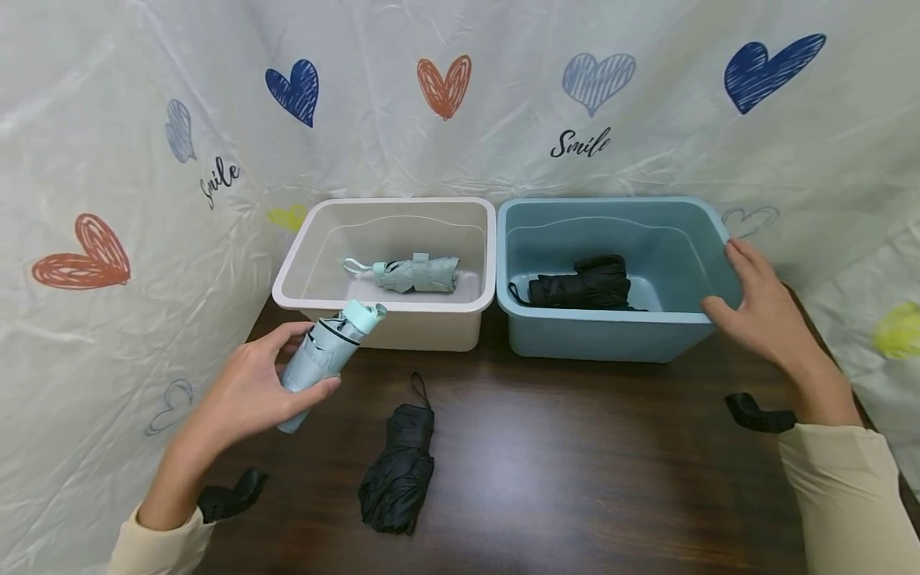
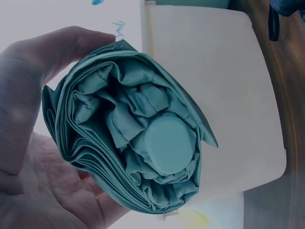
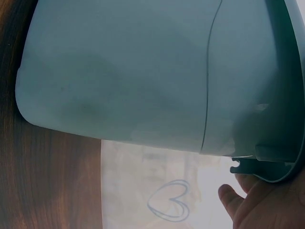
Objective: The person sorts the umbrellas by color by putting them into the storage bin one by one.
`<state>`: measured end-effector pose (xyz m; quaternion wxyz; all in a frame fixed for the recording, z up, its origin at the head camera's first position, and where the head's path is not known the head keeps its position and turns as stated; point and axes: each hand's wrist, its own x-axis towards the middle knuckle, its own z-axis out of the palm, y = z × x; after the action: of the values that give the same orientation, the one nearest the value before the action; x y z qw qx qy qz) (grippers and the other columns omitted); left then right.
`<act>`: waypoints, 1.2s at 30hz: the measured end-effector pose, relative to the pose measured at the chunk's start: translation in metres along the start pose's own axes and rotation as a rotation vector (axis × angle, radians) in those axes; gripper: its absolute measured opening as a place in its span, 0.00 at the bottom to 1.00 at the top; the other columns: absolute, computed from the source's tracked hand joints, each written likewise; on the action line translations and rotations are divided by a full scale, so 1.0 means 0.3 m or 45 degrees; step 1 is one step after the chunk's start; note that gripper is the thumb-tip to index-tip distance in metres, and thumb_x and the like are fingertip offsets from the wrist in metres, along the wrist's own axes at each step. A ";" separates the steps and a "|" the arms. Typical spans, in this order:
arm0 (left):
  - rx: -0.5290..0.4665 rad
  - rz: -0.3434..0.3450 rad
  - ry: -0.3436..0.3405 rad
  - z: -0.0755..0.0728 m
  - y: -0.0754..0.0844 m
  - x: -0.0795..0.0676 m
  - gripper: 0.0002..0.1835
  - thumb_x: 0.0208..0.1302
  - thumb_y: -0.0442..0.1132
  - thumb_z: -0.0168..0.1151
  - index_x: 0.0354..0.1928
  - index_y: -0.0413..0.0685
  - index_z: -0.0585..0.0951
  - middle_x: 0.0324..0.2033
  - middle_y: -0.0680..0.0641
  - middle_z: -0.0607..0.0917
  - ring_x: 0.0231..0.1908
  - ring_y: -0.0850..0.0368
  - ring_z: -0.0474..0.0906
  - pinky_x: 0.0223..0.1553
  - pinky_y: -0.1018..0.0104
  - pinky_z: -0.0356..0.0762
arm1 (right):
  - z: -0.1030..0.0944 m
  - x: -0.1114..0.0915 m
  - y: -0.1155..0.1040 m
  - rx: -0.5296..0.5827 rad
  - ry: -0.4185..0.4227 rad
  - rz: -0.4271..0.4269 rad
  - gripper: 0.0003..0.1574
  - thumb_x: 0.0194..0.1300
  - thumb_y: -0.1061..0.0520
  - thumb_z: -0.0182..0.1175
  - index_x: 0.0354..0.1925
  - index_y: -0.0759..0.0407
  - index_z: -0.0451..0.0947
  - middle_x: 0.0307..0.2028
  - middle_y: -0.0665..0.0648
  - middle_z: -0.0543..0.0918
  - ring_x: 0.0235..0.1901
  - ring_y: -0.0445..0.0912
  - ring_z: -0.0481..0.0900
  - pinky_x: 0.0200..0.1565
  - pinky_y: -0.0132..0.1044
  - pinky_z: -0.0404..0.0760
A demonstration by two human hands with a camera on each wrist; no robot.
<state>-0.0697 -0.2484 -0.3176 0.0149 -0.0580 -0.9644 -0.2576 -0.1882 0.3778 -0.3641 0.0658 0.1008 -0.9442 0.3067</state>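
Note:
My left hand [image 1: 247, 391] grips a folded light-blue umbrella [image 1: 319, 359], its handle end tilted up to the right, just in front of the white bin [image 1: 424, 331]. The left wrist view looks onto the rolled cloth end of this umbrella [image 2: 169, 143], with fingers and thumb around it. At the right front corner of the blue bin [image 1: 589, 339], my right hand [image 1: 765, 307] holds the rim. Another light-blue umbrella [image 1: 424, 274] lies inside the white bin. Inside the blue bin lies a black folded umbrella [image 1: 585, 286].
On the dark wooden table [image 1: 575, 463], a second black folded umbrella [image 1: 404, 471] lies in front of the bins, its strap pointing toward them. The bins stand side by side against a white sheet [image 1: 503, 152] printed with hearts, which also hangs at both sides.

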 end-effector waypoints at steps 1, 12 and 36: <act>-0.006 0.004 -0.001 0.003 0.003 0.004 0.46 0.55 0.59 0.80 0.70 0.43 0.75 0.51 0.36 0.90 0.46 0.42 0.91 0.40 0.51 0.86 | -0.004 -0.004 0.003 0.002 0.003 0.000 0.53 0.71 0.54 0.51 0.84 0.69 0.41 0.84 0.73 0.43 0.80 0.77 0.46 0.72 0.80 0.50; -0.035 0.044 0.025 -0.001 0.016 0.021 0.45 0.55 0.57 0.81 0.70 0.44 0.76 0.53 0.36 0.89 0.47 0.38 0.91 0.44 0.44 0.88 | -0.010 0.002 0.003 -0.011 0.011 -0.009 0.53 0.70 0.54 0.51 0.84 0.70 0.42 0.84 0.74 0.44 0.79 0.78 0.48 0.73 0.79 0.52; 0.004 0.088 0.015 -0.005 0.029 0.056 0.44 0.54 0.60 0.81 0.69 0.47 0.77 0.51 0.40 0.90 0.48 0.44 0.89 0.42 0.53 0.83 | -0.006 0.003 0.004 -0.012 0.007 0.006 0.53 0.70 0.54 0.51 0.84 0.70 0.42 0.84 0.73 0.44 0.80 0.77 0.47 0.74 0.77 0.50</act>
<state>-0.0855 -0.2398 -0.3109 0.0295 -0.0898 -0.9621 -0.2556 -0.1892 0.3797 -0.3632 0.0680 0.0973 -0.9456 0.3028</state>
